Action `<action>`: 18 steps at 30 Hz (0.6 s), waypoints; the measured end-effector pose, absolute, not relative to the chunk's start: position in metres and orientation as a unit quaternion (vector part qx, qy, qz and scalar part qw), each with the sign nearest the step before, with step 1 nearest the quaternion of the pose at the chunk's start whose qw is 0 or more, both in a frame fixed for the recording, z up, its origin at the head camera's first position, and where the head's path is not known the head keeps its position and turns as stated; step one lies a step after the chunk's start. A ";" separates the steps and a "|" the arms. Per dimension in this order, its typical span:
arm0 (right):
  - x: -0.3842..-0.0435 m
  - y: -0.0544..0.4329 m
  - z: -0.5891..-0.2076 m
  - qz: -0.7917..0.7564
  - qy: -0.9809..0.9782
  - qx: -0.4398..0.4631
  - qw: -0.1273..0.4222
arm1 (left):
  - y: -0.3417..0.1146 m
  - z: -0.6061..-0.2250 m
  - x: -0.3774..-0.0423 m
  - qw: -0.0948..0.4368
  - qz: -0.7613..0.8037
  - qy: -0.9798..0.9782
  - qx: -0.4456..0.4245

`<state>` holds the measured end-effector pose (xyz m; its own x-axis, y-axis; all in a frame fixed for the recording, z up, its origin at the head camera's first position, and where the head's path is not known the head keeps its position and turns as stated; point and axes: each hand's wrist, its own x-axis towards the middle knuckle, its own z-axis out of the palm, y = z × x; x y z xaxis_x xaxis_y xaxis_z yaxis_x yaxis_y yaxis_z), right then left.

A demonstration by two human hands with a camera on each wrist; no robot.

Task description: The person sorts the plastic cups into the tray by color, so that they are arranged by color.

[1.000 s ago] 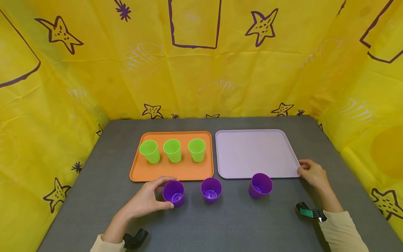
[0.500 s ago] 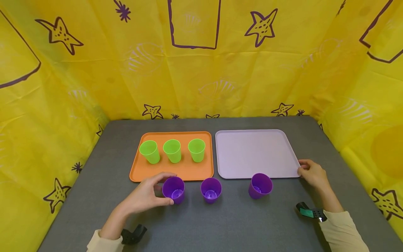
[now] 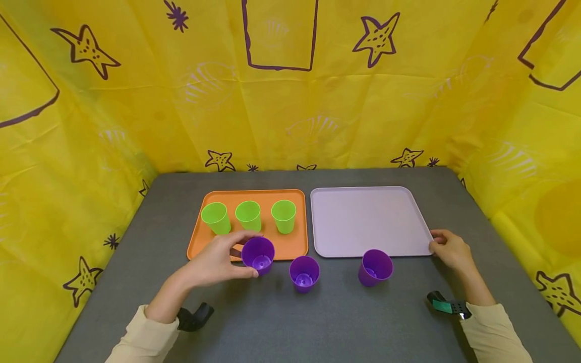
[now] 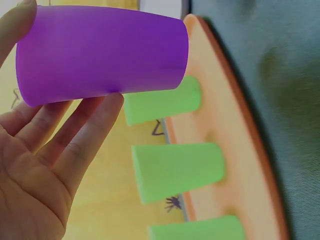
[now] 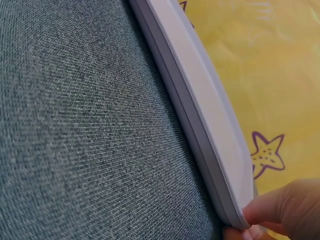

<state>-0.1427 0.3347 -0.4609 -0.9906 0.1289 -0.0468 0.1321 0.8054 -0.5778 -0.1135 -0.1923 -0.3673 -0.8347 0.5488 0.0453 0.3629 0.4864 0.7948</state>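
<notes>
My left hand (image 3: pixel 220 259) grips a purple cup (image 3: pixel 258 256) between thumb and fingers, mouth up and raised off the table. In the left wrist view that cup (image 4: pixel 105 52) fills the top, with the palm and fingers below it. My right hand (image 3: pixel 451 251) pinches the near right corner of the lilac tray (image 3: pixel 369 222); the right wrist view shows thumb and fingers at the tray's corner (image 5: pixel 232 212). Two more purple cups stand on the table, one in the middle (image 3: pixel 304 274) and one in front of the lilac tray (image 3: pixel 375 268).
Left of the lilac tray lies an orange tray (image 3: pixel 290 247) holding three green cups (image 3: pixel 284 217) in a row. The grey table (image 3: pixel 308 327) is enclosed by yellow cloth (image 3: pixel 281 116) at the back and sides.
My left hand has lifted the purple cup and carried it up and slightly right, toward the orange tray's near edge. My right hand stays at the lilac tray's corner.
</notes>
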 end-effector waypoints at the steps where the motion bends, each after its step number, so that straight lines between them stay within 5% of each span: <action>1: -0.143 0.335 -0.461 -0.304 0.950 0.069 0.003 | -0.190 -0.365 -0.116 0.106 0.427 0.856 0.271; 18: -0.144 0.335 -0.464 -0.301 0.951 0.071 -0.005 | -0.141 -0.329 -0.158 0.083 0.377 0.868 0.312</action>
<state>-0.1438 0.3349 -0.4636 -0.9898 0.1386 -0.0331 0.1324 0.8087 -0.5732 -0.1576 -0.1414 -0.3290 -0.7917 0.6041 0.0914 0.4792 0.5212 0.7062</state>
